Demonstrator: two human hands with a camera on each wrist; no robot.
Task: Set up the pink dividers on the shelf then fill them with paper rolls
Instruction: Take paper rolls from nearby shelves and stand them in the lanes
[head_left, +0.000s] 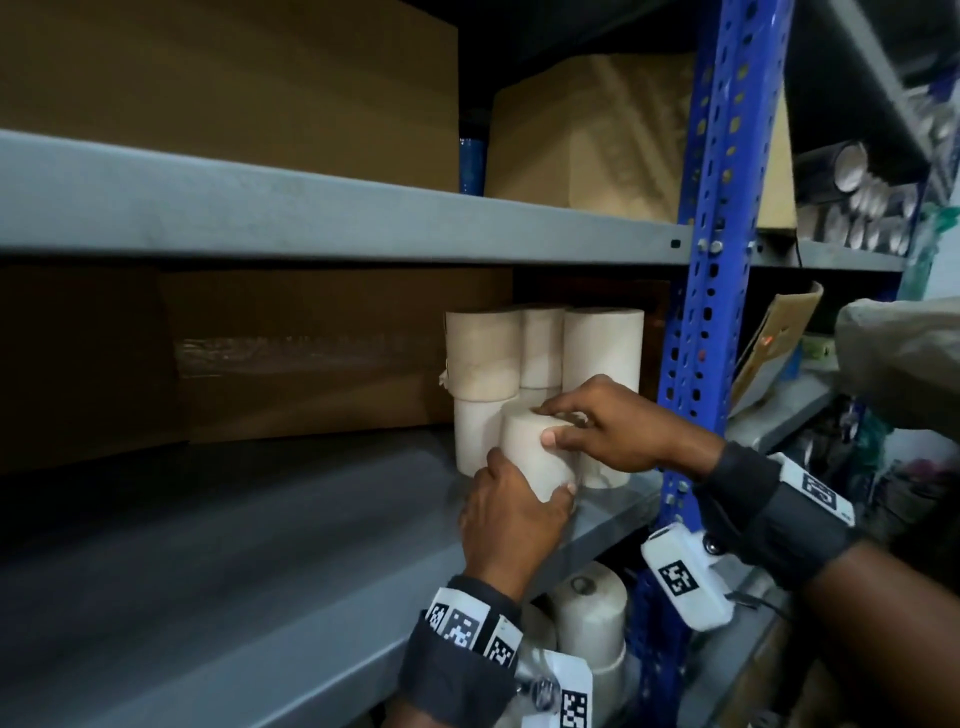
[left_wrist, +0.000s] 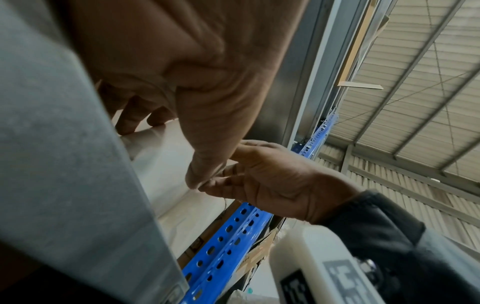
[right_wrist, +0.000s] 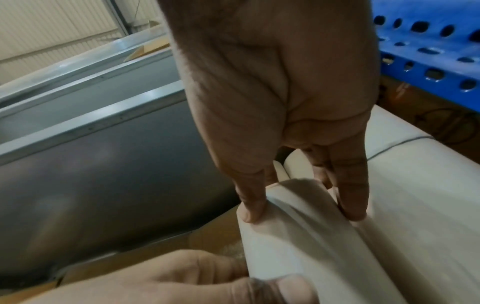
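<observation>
Storeroom or warehouse, shown by grey steel shelves (head_left: 311, 208), blue perforated uprights (head_left: 711, 208), stacked cardboard boxes (head_left: 234, 88), corrugated metal roof (left_wrist: 428, 92)

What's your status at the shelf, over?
Both hands on one paper roll: left hand grips its base, right hand its top. Roll tilted at stacked rolls on shelf. No pink dividers in view.

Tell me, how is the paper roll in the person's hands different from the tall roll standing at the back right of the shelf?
The held roll is gripped by the left hand low down and the right hand at its top; the back right roll is untouched.
The held roll leans; the back right roll stands upright.
The held roll is at the front of the shelf; the back right roll sits on another roll.
Both are pale cream cylinders.
</observation>
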